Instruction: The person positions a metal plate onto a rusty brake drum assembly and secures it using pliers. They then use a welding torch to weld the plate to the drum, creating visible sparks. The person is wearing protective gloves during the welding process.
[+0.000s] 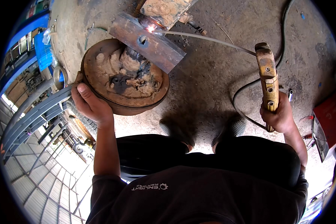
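Note:
My left hand [91, 104] grips the near-left rim of a round, rusty brake drum [100, 80], thumb on its edge; some of the fingers are hidden. Dried mud and dark, burnt-looking patches cover the drum's face. Across its far side lies a thick steel bar [162, 54] with a hole in it. My right hand [278, 114] is closed round the handle of a worn yellow welding electrode holder [267, 74]. From its jaws a thin welding rod [209, 37] reaches left to the bar's far edge, where its tip glows bright beside a dirt-crusted metal piece [164, 15].
A dark cable [235, 93] loops over the stained concrete floor from the holder. My shoes [237, 127] stand close behind the work. At the right is a red machine [328, 115]; to the left are a grey metal frame [50, 110], a tyre [80, 115] and a blue crate [43, 50].

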A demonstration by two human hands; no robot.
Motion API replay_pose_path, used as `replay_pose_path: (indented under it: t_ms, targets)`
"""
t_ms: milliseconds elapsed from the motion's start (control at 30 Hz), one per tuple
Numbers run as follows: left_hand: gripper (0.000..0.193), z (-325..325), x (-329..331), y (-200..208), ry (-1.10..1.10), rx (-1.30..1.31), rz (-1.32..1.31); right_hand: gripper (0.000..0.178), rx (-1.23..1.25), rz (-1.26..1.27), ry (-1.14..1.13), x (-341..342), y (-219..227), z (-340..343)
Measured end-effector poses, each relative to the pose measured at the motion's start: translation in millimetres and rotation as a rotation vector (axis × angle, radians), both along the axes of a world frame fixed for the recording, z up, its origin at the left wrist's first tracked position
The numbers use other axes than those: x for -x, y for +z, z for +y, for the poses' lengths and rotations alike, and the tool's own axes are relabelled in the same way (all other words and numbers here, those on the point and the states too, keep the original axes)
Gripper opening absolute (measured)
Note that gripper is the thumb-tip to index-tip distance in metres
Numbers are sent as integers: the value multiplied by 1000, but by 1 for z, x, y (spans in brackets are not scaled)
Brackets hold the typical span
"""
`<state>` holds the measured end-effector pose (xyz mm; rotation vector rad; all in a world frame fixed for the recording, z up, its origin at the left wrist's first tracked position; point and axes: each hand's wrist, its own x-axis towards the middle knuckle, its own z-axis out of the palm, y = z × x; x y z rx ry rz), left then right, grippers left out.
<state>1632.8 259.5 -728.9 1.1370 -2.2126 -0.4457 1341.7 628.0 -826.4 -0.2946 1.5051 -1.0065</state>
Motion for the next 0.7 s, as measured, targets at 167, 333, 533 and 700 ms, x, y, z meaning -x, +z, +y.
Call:
replay_pose_path:
  t_ms: [167, 333, 533, 700]
  targets:
    - [51, 1, 4, 0, -5, -28, 20, 28, 78, 80, 20, -3, -9, 7]
    - [51, 2, 5, -1, -15, -2, 24, 28, 46, -30, 11, -1, -2, 1]
    - [51, -1, 4, -2, -20, 17, 20, 26, 103, -62, -11, 0, -2, 1]
    - [52, -4, 1, -2, -40, 64, -17, 28, 26, -58, 17, 1, 2, -2]
